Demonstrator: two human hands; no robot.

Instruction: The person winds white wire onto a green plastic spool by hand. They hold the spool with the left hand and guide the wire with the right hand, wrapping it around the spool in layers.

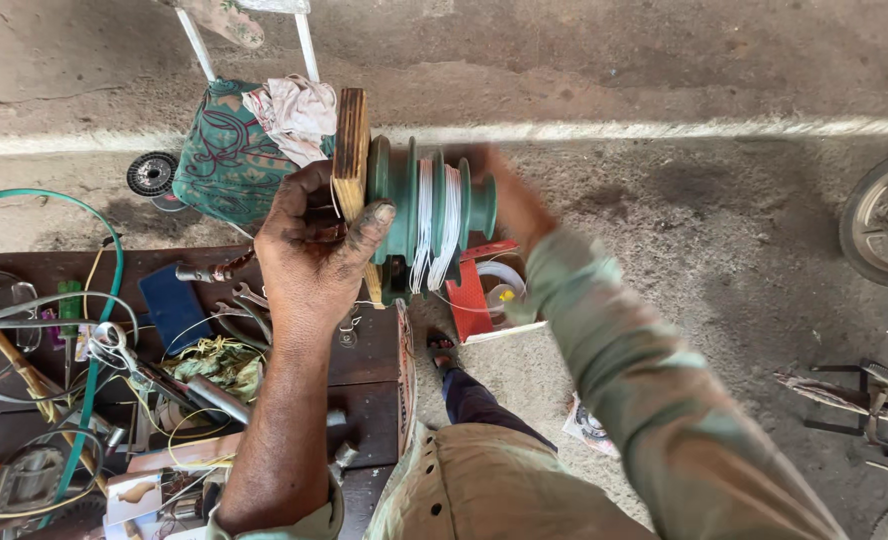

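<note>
- The left hand (314,245) is clenched round a wooden block (351,150), thumb pressed on the green spool (434,215) just to its right.
- The spool's long axis runs sideways, with white wire (436,225) wound round its middle.
- The right hand (499,190) sits at the spool's far end, blurred; I cannot tell its grip.
- Below lies a cluttered surface (364,360); beyond, a red box (469,300) on the ground.

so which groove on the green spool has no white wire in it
The end groove of the green spool, farthest from the wooden block; the two middle grooves hold white wire.
</note>
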